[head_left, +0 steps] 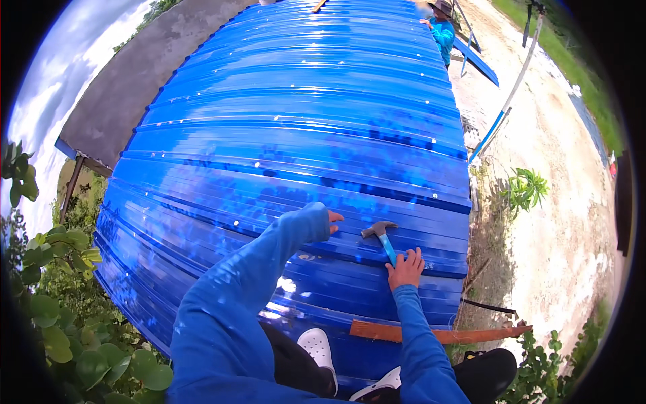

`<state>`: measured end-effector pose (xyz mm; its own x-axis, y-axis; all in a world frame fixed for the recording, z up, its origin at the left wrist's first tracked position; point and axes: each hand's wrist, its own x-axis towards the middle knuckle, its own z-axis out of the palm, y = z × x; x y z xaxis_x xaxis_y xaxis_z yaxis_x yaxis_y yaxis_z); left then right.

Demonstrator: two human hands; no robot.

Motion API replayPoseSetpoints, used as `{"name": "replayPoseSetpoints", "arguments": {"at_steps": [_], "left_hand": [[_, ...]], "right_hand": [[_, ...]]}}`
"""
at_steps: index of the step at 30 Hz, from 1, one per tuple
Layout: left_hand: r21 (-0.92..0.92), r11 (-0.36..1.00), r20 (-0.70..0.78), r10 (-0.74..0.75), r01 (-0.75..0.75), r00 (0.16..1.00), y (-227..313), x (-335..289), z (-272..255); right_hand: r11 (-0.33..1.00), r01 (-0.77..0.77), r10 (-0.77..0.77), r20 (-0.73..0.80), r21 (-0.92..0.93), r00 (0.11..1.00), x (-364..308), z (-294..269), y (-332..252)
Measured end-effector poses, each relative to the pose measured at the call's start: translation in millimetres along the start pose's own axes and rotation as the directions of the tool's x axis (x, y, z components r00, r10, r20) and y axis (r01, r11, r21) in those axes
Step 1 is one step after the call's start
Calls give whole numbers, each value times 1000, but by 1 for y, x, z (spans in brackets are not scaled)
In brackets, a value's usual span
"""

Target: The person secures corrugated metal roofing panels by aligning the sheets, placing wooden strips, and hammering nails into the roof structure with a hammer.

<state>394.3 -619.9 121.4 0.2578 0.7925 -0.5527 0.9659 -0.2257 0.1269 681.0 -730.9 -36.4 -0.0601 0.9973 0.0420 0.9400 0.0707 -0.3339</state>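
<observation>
A claw hammer (381, 232) with a dark head and light blue handle lies on the blue corrugated metal roofing (350, 161). My right hand (405, 271) rests over the lower end of its handle, fingers stretched and apart. Left of the hammer head, my left hand (334, 221) is low over the sheet. Its sleeve covers most of it; the fingertips that show are apart, one pointing right, and nothing can be seen in them. Pale fastener heads (258, 165) dot the roofing in rows.
My white clogs (316, 349) stand on the roofing beside a reddish wooden strip (383, 330). At the far right edge is a person in a blue top (443, 35). Leafy branches (57, 303) crowd the left, a grey wall (148, 74) the far left. Sandy ground (545, 242) lies below, right.
</observation>
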Motion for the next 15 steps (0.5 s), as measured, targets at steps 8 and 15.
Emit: {"name": "replayPoseSetpoints", "arguments": {"at_steps": [8,15], "left_hand": [[-188,946,-570,113,-263,814,-12,-42,9],[-456,633,-876,-195,-625,441,5,-46,-110]], "right_hand": [[999,-27,25,63,35,998,3,23,-6],[992,-88,76,131,85,988,-6,30,11]]}}
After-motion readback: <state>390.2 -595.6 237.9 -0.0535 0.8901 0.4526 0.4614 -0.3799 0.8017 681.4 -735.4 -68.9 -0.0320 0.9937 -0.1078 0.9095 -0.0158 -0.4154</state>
